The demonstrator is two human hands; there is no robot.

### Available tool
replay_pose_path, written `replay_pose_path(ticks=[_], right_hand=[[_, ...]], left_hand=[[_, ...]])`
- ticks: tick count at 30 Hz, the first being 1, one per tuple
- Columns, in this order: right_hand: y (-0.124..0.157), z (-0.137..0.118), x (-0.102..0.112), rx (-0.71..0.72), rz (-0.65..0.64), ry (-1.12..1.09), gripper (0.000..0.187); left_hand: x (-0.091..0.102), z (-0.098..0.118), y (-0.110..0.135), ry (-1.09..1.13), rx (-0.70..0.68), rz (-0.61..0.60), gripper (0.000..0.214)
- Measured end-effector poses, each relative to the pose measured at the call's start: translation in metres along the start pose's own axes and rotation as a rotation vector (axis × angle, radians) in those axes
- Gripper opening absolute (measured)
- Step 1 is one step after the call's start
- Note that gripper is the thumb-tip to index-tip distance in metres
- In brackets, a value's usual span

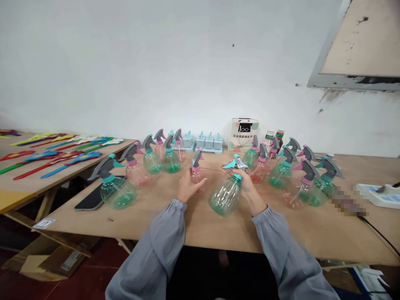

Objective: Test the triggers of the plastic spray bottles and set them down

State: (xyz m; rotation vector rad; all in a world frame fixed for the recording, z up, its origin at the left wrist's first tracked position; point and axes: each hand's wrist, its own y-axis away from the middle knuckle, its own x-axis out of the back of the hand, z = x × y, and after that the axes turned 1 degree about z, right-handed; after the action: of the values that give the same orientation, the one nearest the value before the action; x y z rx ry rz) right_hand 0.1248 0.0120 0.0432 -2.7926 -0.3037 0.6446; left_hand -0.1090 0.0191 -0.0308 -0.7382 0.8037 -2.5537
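My right hand [245, 183] grips a clear green spray bottle [224, 198] by its neck, just under the grey and turquoise trigger head. The bottle is tilted, its base toward the lower left and lifted off the table. My left hand [186, 186] is around a pink spray bottle [196, 174] with a grey and pink head; this one stands upright, thumb across its lower front. Nearest on the left is a green spray bottle [117, 193] with a pink spray bottle [136, 175] behind it. To the right stand a pink spray bottle [298, 193] and a green one [279, 174].
More spray bottles stand in groups on both sides of the brown table [193, 227]. A phone [90, 198] lies at left. Light blue moulds [208, 143] and a printed bag [242, 135] are along the wall. A cable [379, 233] runs off right. Colourful hand-shaped items [71, 160] cover the left table.
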Motion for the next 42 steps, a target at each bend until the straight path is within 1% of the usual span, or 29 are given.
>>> replay_pose_path(ticks=[2,4,9,11,15,21,26,28,31,33,35,37,42], right_hand=[[-0.001,-0.002,0.001,-0.008,-0.004,0.01,0.018],[-0.001,-0.002,0.001,-0.014,-0.017,0.037,0.015],[0.0,0.001,-0.005,-0.065,-0.09,0.082,0.023],[0.001,0.002,-0.006,-0.052,-0.104,0.087,0.021],[0.001,0.003,-0.005,-0.017,-0.061,0.043,0.015],[0.002,0.004,-0.008,-0.075,-0.098,0.035,0.021],[0.004,0.002,-0.008,-0.027,-0.028,0.012,0.017],[0.005,0.002,-0.009,-0.037,-0.016,-0.004,0.021],[0.004,0.005,-0.01,-0.057,-0.037,-0.025,0.026],[0.004,0.006,-0.009,-0.041,-0.036,-0.05,0.022],[0.003,0.006,-0.007,-0.013,-0.018,-0.06,0.016],[0.003,0.005,-0.006,0.006,0.009,-0.054,0.014],[0.004,0.006,-0.012,-0.03,0.005,-0.064,0.025]], left_hand=[[0.0,-0.001,-0.001,-0.02,0.031,0.014,0.071],[0.0,-0.001,-0.001,-0.023,0.034,0.02,0.072],[0.0,0.0,0.0,-0.01,0.027,0.009,0.072],[0.001,0.001,-0.001,-0.002,0.024,0.004,0.069],[0.002,0.002,-0.001,-0.004,0.036,-0.001,0.068],[0.002,0.003,-0.001,0.011,0.034,-0.019,0.07],[0.004,0.005,-0.001,0.007,0.037,-0.03,0.068],[0.004,0.007,-0.001,0.007,0.044,-0.04,0.068],[0.005,0.008,-0.001,0.033,0.03,-0.039,0.069],[0.005,0.009,-0.001,0.045,0.024,-0.033,0.069],[0.005,0.01,0.0,0.043,0.032,-0.034,0.067],[0.006,0.011,0.0,0.036,0.047,-0.043,0.067],[0.006,0.012,0.0,0.039,0.051,-0.037,0.067]])
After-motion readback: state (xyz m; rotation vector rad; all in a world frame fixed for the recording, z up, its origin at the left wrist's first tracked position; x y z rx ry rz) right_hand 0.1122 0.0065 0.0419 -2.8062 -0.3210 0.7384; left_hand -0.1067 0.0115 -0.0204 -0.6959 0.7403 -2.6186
